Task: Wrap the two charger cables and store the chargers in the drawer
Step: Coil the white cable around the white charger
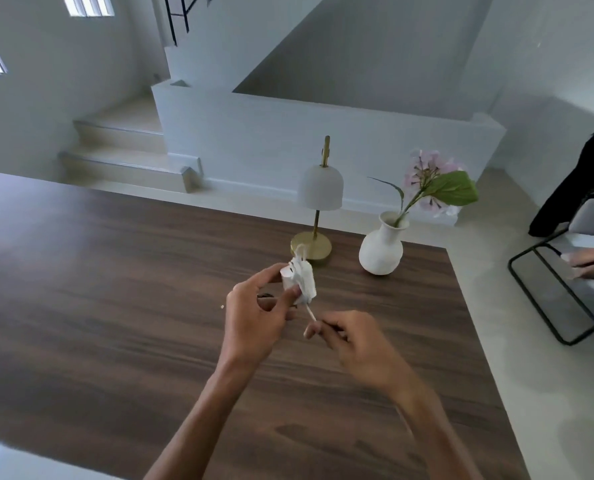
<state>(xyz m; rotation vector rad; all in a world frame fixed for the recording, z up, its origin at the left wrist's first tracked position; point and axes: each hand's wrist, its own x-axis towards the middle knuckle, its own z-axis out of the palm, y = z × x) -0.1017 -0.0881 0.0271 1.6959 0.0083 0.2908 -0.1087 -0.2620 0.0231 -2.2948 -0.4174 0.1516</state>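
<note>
Above the dark wooden table (115,289), the left hand (254,323) grips a small white charger block (297,280) with white cable coils around it. The right hand (354,344) pinches the loose cable end (311,315). Beyond: brass-stemmed white lamp (319,188), white ceramic vase (381,245).

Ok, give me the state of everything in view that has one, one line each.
Charger: held above the table, cable mostly wound around it.
Cable end: unwound, pinched by the right hand.
Left hand: grip shut on the charger.
Right hand: grip shut on the cable end.
Lamp: upright, appears off.
Vase: upright, holding a flower.
</note>
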